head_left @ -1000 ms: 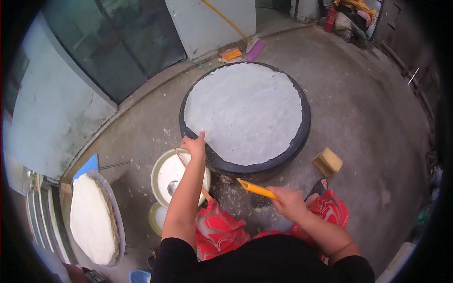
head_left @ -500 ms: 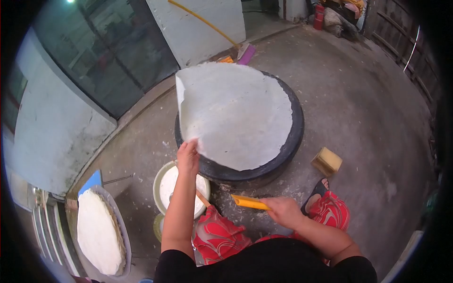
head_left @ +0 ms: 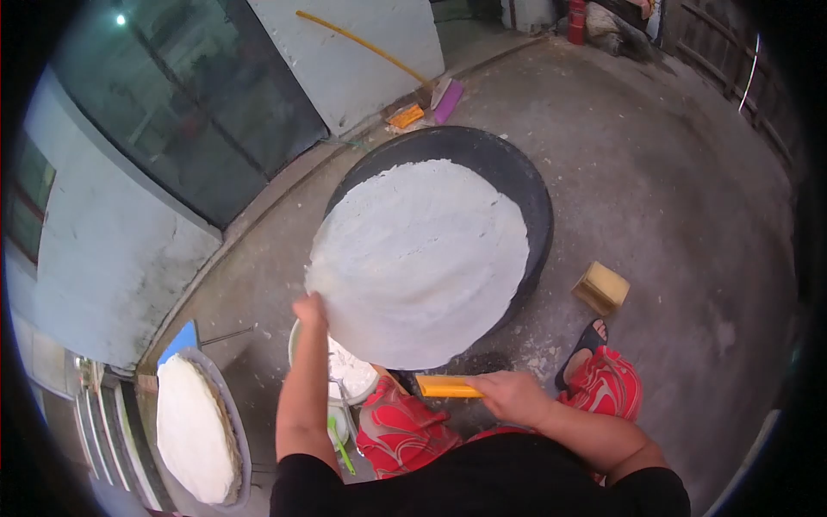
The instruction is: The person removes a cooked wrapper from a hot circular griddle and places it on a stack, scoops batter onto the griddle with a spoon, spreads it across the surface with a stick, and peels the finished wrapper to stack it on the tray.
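My left hand (head_left: 312, 310) is closed on the left edge of a big, thin, pale flatbread (head_left: 422, 258). The sheet lies partly over a round black griddle (head_left: 465, 143), and its near edge hangs past the griddle's near rim. In my right hand (head_left: 515, 396) is a yellow scraper (head_left: 448, 386), held just below the flatbread's near edge. A bowl of white dough or batter (head_left: 351, 372) stands under my left forearm, partly hidden by the sheet.
At the left, a stack of pale flatbreads (head_left: 196, 431) rests on a tray (head_left: 234, 388). A light green utensil (head_left: 341, 445) lies by my knee. A yellowish block (head_left: 601, 288) sits on the floor at right. A broom (head_left: 448, 100) leans against the far wall.
My left hand has drawn the flatbread toward me and slightly left, baring the griddle's far part. The sheet now covers part of the bowl. The scraper stays in my right hand.
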The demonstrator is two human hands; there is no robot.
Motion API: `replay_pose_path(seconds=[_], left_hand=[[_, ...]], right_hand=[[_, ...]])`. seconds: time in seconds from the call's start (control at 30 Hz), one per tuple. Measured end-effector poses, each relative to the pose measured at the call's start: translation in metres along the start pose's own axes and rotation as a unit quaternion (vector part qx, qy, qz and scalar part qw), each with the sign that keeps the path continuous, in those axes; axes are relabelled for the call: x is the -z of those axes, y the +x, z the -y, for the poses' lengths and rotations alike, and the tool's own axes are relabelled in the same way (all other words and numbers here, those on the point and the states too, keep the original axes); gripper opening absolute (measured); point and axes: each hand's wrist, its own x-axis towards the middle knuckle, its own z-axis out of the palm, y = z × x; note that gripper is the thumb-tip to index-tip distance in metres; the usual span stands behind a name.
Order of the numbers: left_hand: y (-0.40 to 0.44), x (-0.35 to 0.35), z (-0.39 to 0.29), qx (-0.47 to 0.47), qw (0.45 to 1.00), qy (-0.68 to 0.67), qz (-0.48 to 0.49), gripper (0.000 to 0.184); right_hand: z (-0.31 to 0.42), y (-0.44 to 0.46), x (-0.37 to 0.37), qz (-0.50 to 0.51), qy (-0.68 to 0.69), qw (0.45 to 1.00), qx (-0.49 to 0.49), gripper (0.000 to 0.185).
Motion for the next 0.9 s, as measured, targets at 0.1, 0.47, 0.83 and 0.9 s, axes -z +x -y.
replay_pose_path(seconds=[0.1,0.47,0.83,0.9], left_hand=[[0.021,0.014,-0.102,-0.183,0.975,0.080,-0.093,0.027],[-0.117,-0.001,-0.395,-0.673,0.702,0.113,-0.203,0.013],[-0.253,-0.085,-0.130,-0.606,0.698,0.341,0.169,0.033],[-0.249,-0.086,-0.107,-0.554,0.701,0.364,0.264,0.039]], right_hand=[[-0.001,-0.002,-0.002,-0.002,-0.001,1.000,0.002,0.030],[-0.003,-0.006,-0.001,-0.013,-0.004,1.000,0.004,0.030],[0.004,-0.011,0.004,-0.005,0.004,0.999,0.037,0.028],[0.002,-0.013,0.002,-0.005,0.003,0.999,0.044,0.028]])
